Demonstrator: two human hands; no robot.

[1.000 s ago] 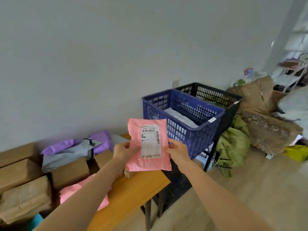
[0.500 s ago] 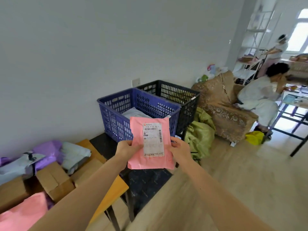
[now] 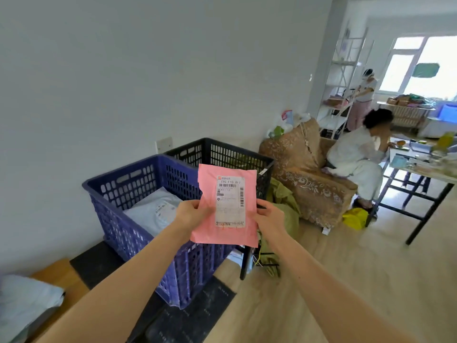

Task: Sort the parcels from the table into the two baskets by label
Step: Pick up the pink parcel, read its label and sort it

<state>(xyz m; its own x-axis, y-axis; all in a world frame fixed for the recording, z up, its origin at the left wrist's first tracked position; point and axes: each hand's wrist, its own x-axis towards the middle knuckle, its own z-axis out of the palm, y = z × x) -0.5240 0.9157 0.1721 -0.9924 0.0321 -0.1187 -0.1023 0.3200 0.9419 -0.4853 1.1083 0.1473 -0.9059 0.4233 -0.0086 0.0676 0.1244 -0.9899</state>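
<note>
between both hands (image 3: 232,214), the pink parcel (image 3: 226,204) is pinched upright

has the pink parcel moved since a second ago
Yes. The parcel went right: it was left of the blue basket, and now it overlaps that basket's right end and the black basket.

1. A brown patterned armchair (image 3: 304,174) stands at three o'clock from the middle of the view.
2. At its three o'clock, a person in white (image 3: 356,157) sits facing a black-legged table (image 3: 430,214).
3. At its five o'clock, a yellow bag (image 3: 354,217) lies on the floor.
4. At its eight o'clock lies a green bag (image 3: 284,201).
5. At two o'clock, another person (image 3: 366,95) stands beside white shelving (image 3: 343,70), with a bright window (image 3: 420,65) beyond.
6. A wall socket (image 3: 163,144) sits near centre.
</note>
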